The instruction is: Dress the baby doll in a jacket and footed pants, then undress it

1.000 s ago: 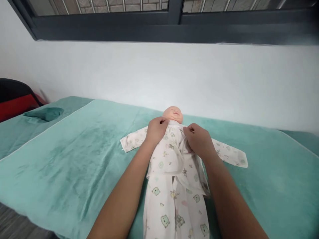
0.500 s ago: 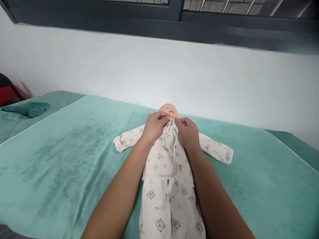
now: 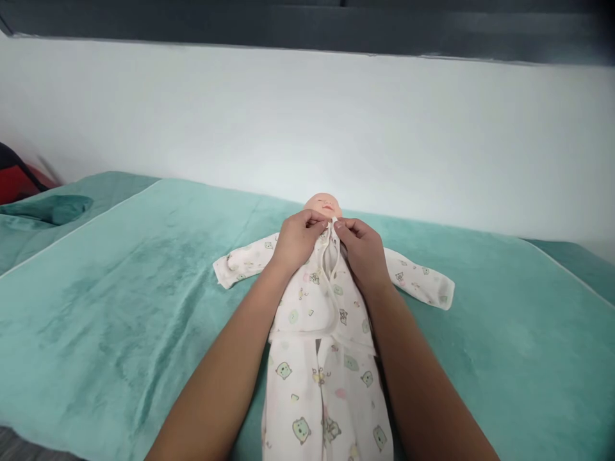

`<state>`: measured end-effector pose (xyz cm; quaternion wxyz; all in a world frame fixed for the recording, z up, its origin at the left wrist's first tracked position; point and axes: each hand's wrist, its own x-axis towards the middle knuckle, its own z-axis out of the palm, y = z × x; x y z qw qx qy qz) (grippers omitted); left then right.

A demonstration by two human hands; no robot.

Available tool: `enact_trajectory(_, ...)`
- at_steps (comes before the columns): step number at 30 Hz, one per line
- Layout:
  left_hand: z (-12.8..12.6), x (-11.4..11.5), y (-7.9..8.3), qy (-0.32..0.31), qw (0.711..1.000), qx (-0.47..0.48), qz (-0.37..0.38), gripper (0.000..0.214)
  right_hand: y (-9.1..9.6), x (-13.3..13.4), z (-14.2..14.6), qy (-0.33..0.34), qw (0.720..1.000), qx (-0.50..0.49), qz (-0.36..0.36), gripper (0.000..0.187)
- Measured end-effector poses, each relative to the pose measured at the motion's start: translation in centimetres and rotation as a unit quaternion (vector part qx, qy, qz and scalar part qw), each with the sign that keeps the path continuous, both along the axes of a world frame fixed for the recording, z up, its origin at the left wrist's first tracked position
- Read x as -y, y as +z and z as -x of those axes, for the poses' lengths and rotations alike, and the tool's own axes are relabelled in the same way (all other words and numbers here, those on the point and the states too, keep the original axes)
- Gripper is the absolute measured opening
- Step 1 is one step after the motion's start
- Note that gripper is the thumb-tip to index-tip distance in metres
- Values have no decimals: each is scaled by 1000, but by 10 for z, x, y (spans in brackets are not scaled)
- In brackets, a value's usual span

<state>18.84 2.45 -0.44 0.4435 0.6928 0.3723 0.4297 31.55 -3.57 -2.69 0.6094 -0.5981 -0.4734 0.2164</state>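
Observation:
A baby doll lies on its back, its head by the wall. It wears a white printed baby jacket with both sleeves spread out, over matching trousers. My left hand pinches the jacket's left front edge at the neckline, just under the doll's chin. Opposite it, my right hand pinches the other front edge between thumb and fingers. The two edges nearly meet at the neck, and a narrow gap shows below them. Whether a tie or fastener sits between my fingertips I cannot tell.
A green plush cover spreads beneath the doll. Behind it rises a white wall with a dark window frame above. A red and black object stands at the far left, near a folded green cloth.
The view has tilted down slightly. My right hand has shifted a little up and to the left, bringing its neckline edge closer to my left fingertips.

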Motion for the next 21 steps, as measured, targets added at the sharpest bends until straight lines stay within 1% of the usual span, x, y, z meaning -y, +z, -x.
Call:
enact_trajectory(3, 1, 0, -1, -5, 999, 39, 26, 12, 3, 2, 0, 8, 1000, -14, 15, 23)
enact_trajectory(6, 2, 0, -1, -17, 997, 56, 43, 11, 5, 3, 2, 4, 1000, -14, 25, 21)
enact_trajectory(11, 2, 1, 0, -12, 999, 28, 23, 10, 4, 3, 4, -39, 999, -29, -18, 24)
enact_trajectory(14, 1, 0, 0, -9, 1000, 13, 14, 11, 4, 3, 4, -36, 999, -14, 3, 24)
enact_trajectory(17, 1, 0, -1, -13, 999, 22, 29, 11, 8, 3, 4, -51, 998, 4, 28, 22)
enact_trajectory(21, 2, -1, -1, -17, 998, 32, 48, 12, 9, 4, 3, -40, 999, -8, 29, 21)
